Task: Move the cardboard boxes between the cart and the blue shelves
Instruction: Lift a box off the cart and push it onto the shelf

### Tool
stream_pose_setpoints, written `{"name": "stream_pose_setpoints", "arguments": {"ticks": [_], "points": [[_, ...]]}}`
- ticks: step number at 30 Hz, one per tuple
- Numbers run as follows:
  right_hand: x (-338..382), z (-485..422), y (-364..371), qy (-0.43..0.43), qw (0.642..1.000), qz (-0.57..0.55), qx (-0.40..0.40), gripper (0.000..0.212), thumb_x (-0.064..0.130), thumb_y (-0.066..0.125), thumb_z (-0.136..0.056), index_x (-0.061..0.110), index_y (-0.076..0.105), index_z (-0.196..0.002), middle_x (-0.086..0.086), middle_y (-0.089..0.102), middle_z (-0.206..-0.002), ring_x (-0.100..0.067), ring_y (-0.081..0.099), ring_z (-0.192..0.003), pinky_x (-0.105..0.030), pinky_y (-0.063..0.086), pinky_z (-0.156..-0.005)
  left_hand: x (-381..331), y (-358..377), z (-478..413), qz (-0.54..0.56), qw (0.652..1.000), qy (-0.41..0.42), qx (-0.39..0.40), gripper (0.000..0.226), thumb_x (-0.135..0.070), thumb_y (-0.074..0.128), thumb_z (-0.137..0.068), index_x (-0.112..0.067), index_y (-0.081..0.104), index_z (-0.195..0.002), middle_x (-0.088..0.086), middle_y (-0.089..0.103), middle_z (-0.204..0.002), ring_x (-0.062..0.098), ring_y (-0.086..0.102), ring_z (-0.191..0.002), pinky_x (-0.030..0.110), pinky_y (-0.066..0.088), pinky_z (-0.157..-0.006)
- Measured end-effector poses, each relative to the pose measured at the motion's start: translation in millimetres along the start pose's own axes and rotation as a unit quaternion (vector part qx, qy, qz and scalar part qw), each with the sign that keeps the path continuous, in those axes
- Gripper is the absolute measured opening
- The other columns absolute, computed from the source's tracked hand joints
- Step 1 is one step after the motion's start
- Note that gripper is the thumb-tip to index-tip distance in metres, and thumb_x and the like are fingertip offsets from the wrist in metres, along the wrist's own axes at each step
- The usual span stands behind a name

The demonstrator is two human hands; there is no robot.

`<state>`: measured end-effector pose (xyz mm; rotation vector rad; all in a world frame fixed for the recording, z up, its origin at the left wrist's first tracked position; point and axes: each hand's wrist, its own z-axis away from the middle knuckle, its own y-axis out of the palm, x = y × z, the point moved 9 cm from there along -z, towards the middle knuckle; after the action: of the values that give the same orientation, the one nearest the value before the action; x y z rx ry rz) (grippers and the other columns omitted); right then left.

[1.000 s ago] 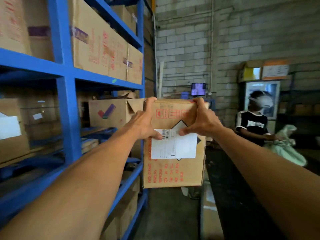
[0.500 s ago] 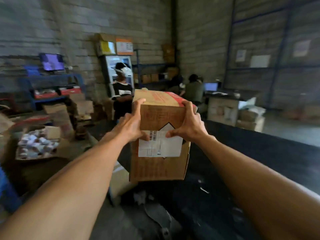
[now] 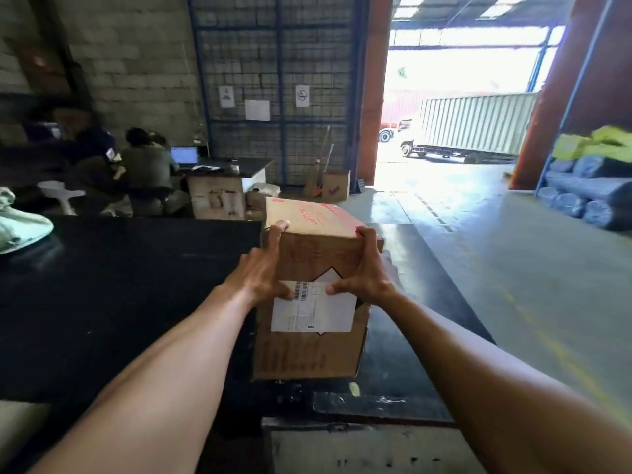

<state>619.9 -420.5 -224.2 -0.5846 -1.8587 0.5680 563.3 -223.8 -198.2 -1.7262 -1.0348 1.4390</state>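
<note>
A brown cardboard box point(image 3: 309, 350) with red print on top and a white shipping label on its near face is held up in front of me. My left hand point(image 3: 263, 271) grips its upper left edge, thumb on the label. My right hand point(image 3: 364, 271) grips the upper right edge, thumb also on the label. The box hangs in the air above a black platform point(image 3: 119, 302). Neither the blue shelves nor a cart are in view.
Two people sit at a desk with a laptop point(image 3: 184, 155) at the back left. A pale green sack point(image 3: 20, 224) lies on the platform's left end. A wide doorway with a truck point(image 3: 468, 128) outside opens at the right. Wrapped rolls point(image 3: 588, 189) are stacked far right.
I have turned right with the box, away from the blue shelves. The view has swung past the standing person to the desk and the open doorway. Both hands keep the same grip.
</note>
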Motion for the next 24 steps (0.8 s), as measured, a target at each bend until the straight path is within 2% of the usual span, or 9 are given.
{"name": "stream_pose_setpoints", "arguments": {"ticks": [2, 6, 9, 12, 17, 21, 24], "points": [[-26.0, 13.0, -37.9, 0.006, 0.999, 0.020, -0.030, 0.118, 0.054, 0.092, -0.045, 0.039, 0.018, -0.136, -0.005, 0.039, -0.130, -0.029, 0.045, -0.113, -0.049, 0.049, -0.090, -41.3, 17.9, -3.6, -0.003, 1.000, 0.029, 0.010, 0.118, -0.018, 0.086, -0.068, -0.040, -0.003, -0.143, 0.017, 0.054, -0.133, 0.038, 0.054, -0.118, 0.053, 0.037, -0.103], [-86.8, 38.6, -99.4, 0.039, 0.996, 0.024, -0.080, 0.117, 0.056, 0.091, -0.043, 0.041, 0.018, -0.133, -0.005, 0.041, -0.132, -0.035, 0.049, -0.117, -0.050, 0.051, -0.088, -115.7, 61.8, -7.5, -0.012, 0.997, 0.069, 0.033, 0.116, -0.017, 0.085, -0.070, -0.042, -0.002, -0.142, 0.020, 0.053, -0.131, 0.039, 0.057, -0.113, 0.050, 0.048, -0.093], [-132.0, 61.8, -134.6, 0.048, 0.994, 0.040, -0.093, 0.118, 0.054, 0.092, -0.045, 0.036, 0.019, -0.136, -0.006, 0.036, -0.138, -0.033, 0.043, -0.123, -0.050, 0.048, -0.093, -159.0, 101.9, 1.5, -0.004, 0.996, 0.074, 0.041, 0.116, -0.016, 0.085, -0.069, -0.049, -0.003, -0.137, 0.021, 0.051, -0.132, 0.041, 0.057, -0.113, 0.055, 0.051, -0.089], [-177.2, 84.2, -158.7, 0.054, 0.994, 0.051, -0.085, 0.117, 0.055, 0.091, -0.046, 0.035, 0.019, -0.136, -0.007, 0.037, -0.139, -0.033, 0.043, -0.124, -0.051, 0.046, -0.096, -190.5, 146.3, 13.9, -0.005, 0.996, 0.071, 0.056, 0.115, -0.016, 0.085, -0.069, -0.048, -0.002, -0.137, 0.019, 0.051, -0.132, 0.040, 0.058, -0.112, 0.055, 0.051, -0.089], [-238.1, 108.5, -174.9, 0.095, 0.991, 0.025, -0.092, 0.114, 0.055, 0.092, -0.044, 0.038, 0.019, -0.130, -0.007, 0.043, -0.131, -0.032, 0.050, -0.114, -0.047, 0.050, -0.087, -227.3, 196.3, 18.1, -0.036, 0.994, 0.085, 0.062, 0.113, -0.012, 0.084, -0.070, -0.048, 0.000, -0.138, 0.021, 0.051, -0.128, 0.042, 0.060, -0.105, 0.056, 0.052, -0.086], [-271.0, 116.6, -173.9, 0.127, 0.985, -0.022, -0.113, 0.115, 0.046, 0.095, -0.045, 0.031, 0.021, -0.133, -0.008, 0.045, -0.129, -0.027, 0.049, -0.113, -0.034, 0.047, -0.083, -236.9, 209.5, 11.0, -0.026, 0.994, 0.105, 0.013, 0.123, -0.018, 0.086, -0.067, -0.051, -0.006, -0.142, 0.018, 0.057, -0.116, 0.040, 0.065, -0.091, 0.056, 0.055, -0.076], [-296.1, 121.6, -169.1, 0.164, 0.978, -0.056, -0.114, 0.116, 0.041, 0.097, -0.045, 0.033, 0.020, -0.132, -0.008, 0.045, -0.129, -0.027, 0.051, -0.114, -0.034, 0.050, -0.085, -219.0, 220.9, 6.4, 0.022, 0.998, 0.063, -0.002, 0.131, -0.024, 0.088, -0.063, -0.046, -0.014, -0.142, 0.017, 0.055, -0.125, 0.040, 0.064, -0.100, 0.062, 0.050, -0.084]]}}
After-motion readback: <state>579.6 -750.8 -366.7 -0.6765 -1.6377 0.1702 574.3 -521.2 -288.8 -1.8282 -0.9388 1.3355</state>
